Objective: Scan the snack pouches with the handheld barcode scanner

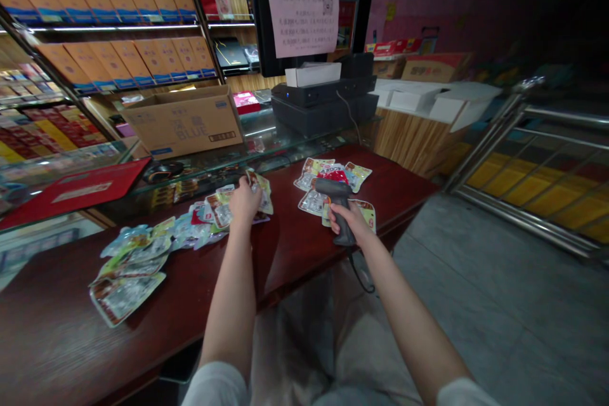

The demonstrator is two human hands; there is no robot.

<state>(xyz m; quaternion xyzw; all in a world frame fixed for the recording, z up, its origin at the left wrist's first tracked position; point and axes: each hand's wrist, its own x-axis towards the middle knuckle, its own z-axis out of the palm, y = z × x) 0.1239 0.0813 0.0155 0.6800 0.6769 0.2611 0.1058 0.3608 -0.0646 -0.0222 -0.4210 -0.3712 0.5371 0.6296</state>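
In the head view my right hand point(351, 221) is wrapped round the grip of a dark grey barcode scanner point(334, 188), held over the right part of the table. Below and behind the scanner lies a loose group of snack packets point(311, 202), one with a red front. My left hand point(245, 202) is closed at the right end of a row of overlapping packets, with its fingers on a foil snack packet point(265, 193). More packets point(128, 288) in green, brown and clear blue stretch along the table to the left.
The dark red table point(280, 254) meets a glass counter bearing an open cardboard box point(185, 124), a red folder point(85, 187) and a cash drawer point(323, 111). A monitor point(264, 32) carries a pink notice. Steel railing point(537, 187) stands right.
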